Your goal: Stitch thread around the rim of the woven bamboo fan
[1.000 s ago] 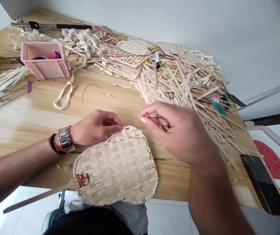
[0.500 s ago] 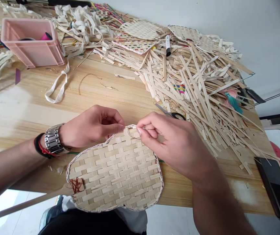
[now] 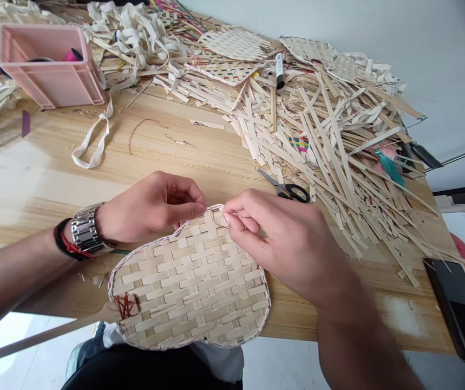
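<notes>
A woven bamboo-strip hand fan [image 3: 200,281] with a rounded, lobed outline rests against the table's front edge, above my lap. Its rim is bound with pale trim and stitching. Reddish-brown thread [image 3: 125,306] lashes a flat wooden handle [image 3: 49,337] to its left side. At the upper rim, my left hand [image 3: 157,208] is closed, thumb and fingers pinching the fan's edge. Just right of it, my right hand [image 3: 268,233] pinches a thin needle [image 3: 236,215], mostly hidden by the fingers. A loop of brown thread [image 3: 215,219] lies on the weave beside the fingertips.
Scissors [image 3: 287,188] lie beyond my right hand. A large heap of bamboo strips [image 3: 317,141] covers the back right, with other woven pieces [image 3: 234,44]. A pink bin [image 3: 53,81] stands back left near white ribbon [image 3: 94,149]. A phone [image 3: 457,309] rests at the right edge.
The right hand has shifted slightly left and down against the fan's rim, and less of the needle shows. My left hand keeps its pinch. The view has tilted slightly.
</notes>
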The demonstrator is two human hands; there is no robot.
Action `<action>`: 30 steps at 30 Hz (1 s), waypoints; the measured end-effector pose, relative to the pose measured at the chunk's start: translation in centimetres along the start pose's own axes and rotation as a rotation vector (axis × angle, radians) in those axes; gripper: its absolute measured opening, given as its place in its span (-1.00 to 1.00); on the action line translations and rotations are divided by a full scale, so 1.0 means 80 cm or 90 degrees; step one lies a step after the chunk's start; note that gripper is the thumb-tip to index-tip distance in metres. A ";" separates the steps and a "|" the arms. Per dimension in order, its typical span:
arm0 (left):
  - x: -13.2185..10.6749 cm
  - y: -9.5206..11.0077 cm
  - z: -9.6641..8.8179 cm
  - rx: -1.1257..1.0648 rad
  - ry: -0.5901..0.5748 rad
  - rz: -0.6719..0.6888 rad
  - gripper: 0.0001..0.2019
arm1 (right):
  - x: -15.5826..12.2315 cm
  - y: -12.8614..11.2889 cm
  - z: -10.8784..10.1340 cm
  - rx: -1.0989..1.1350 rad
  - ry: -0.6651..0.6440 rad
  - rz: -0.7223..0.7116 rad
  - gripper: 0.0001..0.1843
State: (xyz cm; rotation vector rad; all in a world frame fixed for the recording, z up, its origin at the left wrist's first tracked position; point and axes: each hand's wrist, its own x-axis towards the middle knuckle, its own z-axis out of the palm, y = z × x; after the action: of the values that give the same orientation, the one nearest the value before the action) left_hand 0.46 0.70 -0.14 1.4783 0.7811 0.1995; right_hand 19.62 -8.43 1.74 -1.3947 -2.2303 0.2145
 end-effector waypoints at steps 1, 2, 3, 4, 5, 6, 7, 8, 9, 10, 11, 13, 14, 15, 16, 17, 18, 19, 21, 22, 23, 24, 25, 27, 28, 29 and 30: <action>0.000 0.000 0.000 0.000 0.000 0.000 -0.90 | -0.001 -0.001 0.001 -0.006 -0.001 -0.007 -0.83; 0.000 -0.001 0.000 0.000 0.001 0.000 -0.90 | -0.001 -0.002 0.001 -0.013 -0.003 -0.011 -0.83; 0.000 -0.001 0.000 -0.001 0.002 0.000 -0.90 | -0.002 -0.003 0.002 -0.022 -0.006 -0.015 -0.82; 0.000 -0.001 0.000 -0.001 0.003 0.000 -0.90 | -0.003 -0.005 0.003 -0.032 -0.011 -0.018 -0.81; 0.000 -0.001 0.001 -0.002 0.004 0.000 -0.91 | -0.003 -0.006 0.003 -0.043 -0.014 -0.021 -0.80; 0.001 -0.002 0.001 -0.003 0.004 0.000 -0.91 | -0.004 -0.007 0.004 -0.055 -0.016 -0.024 -0.79; 0.001 -0.002 0.001 -0.003 0.005 0.001 -0.91 | -0.004 -0.007 0.005 -0.066 -0.017 -0.029 -0.79; 0.001 -0.002 0.001 -0.002 0.005 0.001 -0.91 | -0.004 -0.008 0.005 -0.074 -0.018 -0.034 -0.79; 0.001 -0.002 0.002 -0.001 0.006 0.002 -0.91 | -0.005 -0.008 0.006 -0.080 -0.019 -0.039 -0.79; 0.001 -0.003 0.002 -0.001 0.008 0.002 -0.91 | -0.005 -0.009 0.007 -0.085 -0.022 -0.042 -0.79; 0.001 -0.003 0.002 -0.001 0.010 0.002 -0.91 | -0.005 -0.009 0.008 -0.090 -0.028 -0.045 -0.79; 0.001 -0.003 0.002 -0.004 0.012 0.002 -0.92 | -0.004 -0.011 0.009 -0.104 -0.040 -0.052 -0.78; 0.001 -0.004 0.002 -0.006 0.012 0.002 -0.92 | -0.004 -0.012 0.009 -0.113 -0.046 -0.056 -0.78; 0.001 -0.004 0.002 -0.005 0.012 0.004 -0.92 | -0.004 -0.013 0.009 -0.123 -0.050 -0.060 -0.78; 0.001 -0.004 0.002 -0.003 0.012 0.007 -0.91 | -0.003 -0.015 0.009 -0.131 -0.052 -0.063 -0.79; 0.001 -0.005 0.002 0.001 0.012 0.012 -0.91 | -0.003 -0.016 0.009 -0.137 -0.054 -0.065 -0.79; 0.001 -0.005 0.002 0.007 0.011 0.017 -0.91 | -0.002 -0.018 0.009 -0.142 -0.057 -0.065 -0.80; 0.001 -0.006 0.002 0.012 0.010 0.021 -0.90 | -0.002 -0.020 0.009 -0.145 -0.058 -0.065 -0.80; 0.001 -0.007 0.002 0.018 0.007 0.022 -0.90 | -0.002 -0.022 0.009 -0.148 -0.060 -0.063 -0.79; 0.001 -0.007 0.002 0.017 0.006 0.020 -0.90 | -0.002 -0.022 0.009 -0.149 -0.062 -0.062 -0.79; 0.001 -0.007 0.002 0.014 0.006 0.018 -0.90 | -0.002 -0.023 0.009 -0.150 -0.062 -0.060 -0.79; 0.001 -0.007 0.002 0.010 0.006 0.017 -0.91 | -0.003 -0.023 0.010 -0.150 -0.062 -0.057 -0.79; 0.001 -0.007 0.002 0.007 0.006 0.017 -0.91 | -0.003 -0.023 0.011 -0.150 -0.061 -0.054 -0.79; 0.000 -0.006 0.003 -0.001 0.006 0.019 -0.92 | -0.003 -0.023 0.012 -0.151 -0.056 -0.053 -0.79; 0.000 -0.006 0.003 -0.003 0.006 0.019 -0.92 | -0.003 -0.022 0.013 -0.151 -0.050 -0.054 -0.79; 0.000 -0.006 0.003 -0.004 0.006 0.018 -0.92 | -0.003 -0.022 0.014 -0.149 -0.044 -0.056 -0.80; 0.000 -0.007 0.002 -0.003 0.008 0.016 -0.92 | -0.003 -0.021 0.015 -0.146 -0.037 -0.057 -0.80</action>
State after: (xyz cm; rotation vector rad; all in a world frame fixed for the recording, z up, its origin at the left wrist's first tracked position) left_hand 0.40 0.48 -0.65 1.4851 0.7721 0.2299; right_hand 17.77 -9.29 1.26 -1.4153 -2.4205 -0.0331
